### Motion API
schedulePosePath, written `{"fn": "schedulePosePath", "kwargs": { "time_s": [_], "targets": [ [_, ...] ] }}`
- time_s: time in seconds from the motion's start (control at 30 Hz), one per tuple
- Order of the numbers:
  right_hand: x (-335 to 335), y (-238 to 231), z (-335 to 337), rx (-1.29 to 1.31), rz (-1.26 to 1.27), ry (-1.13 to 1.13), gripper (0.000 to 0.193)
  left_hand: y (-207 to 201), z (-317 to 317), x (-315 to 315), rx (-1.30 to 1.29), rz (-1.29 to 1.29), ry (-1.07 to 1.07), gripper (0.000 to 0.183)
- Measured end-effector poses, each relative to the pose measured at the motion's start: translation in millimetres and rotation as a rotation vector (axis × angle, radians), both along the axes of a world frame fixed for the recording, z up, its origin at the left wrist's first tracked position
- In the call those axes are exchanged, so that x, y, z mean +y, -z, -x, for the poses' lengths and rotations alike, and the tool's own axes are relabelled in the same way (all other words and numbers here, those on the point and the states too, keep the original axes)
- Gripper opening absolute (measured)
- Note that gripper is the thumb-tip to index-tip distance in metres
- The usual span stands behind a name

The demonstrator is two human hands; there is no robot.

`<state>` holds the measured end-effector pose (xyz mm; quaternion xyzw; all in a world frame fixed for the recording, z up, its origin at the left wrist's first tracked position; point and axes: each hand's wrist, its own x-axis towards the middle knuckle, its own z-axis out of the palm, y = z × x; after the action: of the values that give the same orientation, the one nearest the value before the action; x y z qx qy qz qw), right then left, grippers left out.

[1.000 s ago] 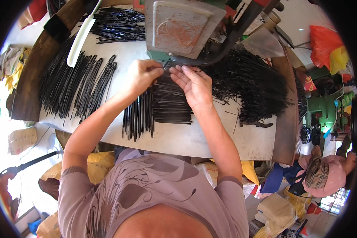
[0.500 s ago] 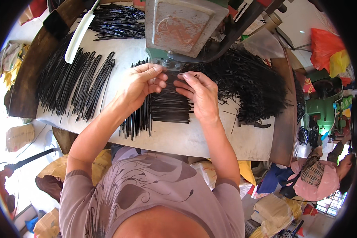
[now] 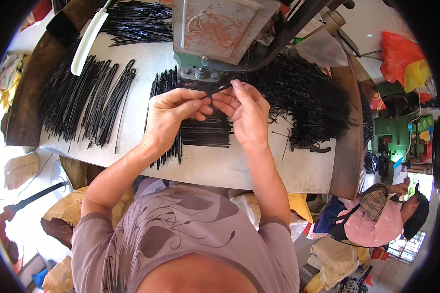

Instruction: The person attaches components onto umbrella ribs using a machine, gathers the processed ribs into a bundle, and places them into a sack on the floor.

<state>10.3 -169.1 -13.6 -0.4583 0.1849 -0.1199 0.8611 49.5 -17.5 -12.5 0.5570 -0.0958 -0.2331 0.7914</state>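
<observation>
Between my hands, in front of the machine's head, runs a thin black rod. My right hand pinches it between thumb and forefinger, the other fingers loosely curled. On its other end my left hand is closed, thumb against forefinger; the fingers partly hide the tip. Below the hands lies a stack of black rods set crosswise. Beside it, partly under my left hand, a row of upright-laid black rods points away from me.
Bundles of black rods cover the table's left side, with another pile behind. A large black heap fills the right. A white strip light hangs at left. Wooden edging bounds the table. A person in pink sits at right.
Both hands have drawn slightly nearer me, away from the machine's head, and my left fingertips have dropped lower. The view has shifted a little. The person at right has moved.
</observation>
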Motion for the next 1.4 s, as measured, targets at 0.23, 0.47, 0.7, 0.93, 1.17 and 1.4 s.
{"fn": "schedulePosePath", "kwargs": {
  "time_s": [0.23,0.47,0.7,0.93,1.17,1.4],
  "targets": [
    [0.7,1.2,1.3,-0.075,0.235,0.063,0.023,0.5,2.8,-1.4,0.037,0.039,0.000,0.016],
    [-12.7,-4.3,11.5,-0.253,1.309,0.283,0.020,-0.3,-7.6,8.4,-0.093,-0.161,0.091,0.016],
    [-27.4,-11.0,16.6,-0.423,1.727,0.194,0.018,-21.4,-11.9,18.9,-0.260,-0.543,0.295,0.018],
    [-28.9,-19.0,29.2,-0.300,1.485,-0.331,0.015,-29.3,-23.2,25.4,-0.390,-0.640,0.373,0.018],
    [-32.3,-26.9,42.4,-0.104,1.424,-0.646,0.015,-20.4,-26.4,31.1,-0.277,-0.584,0.417,0.017],
    [-32.9,-25.0,40.2,-0.282,1.366,-0.550,0.013,-20.2,-22.0,38.2,-0.385,-0.617,0.523,0.015]
  ]
}}
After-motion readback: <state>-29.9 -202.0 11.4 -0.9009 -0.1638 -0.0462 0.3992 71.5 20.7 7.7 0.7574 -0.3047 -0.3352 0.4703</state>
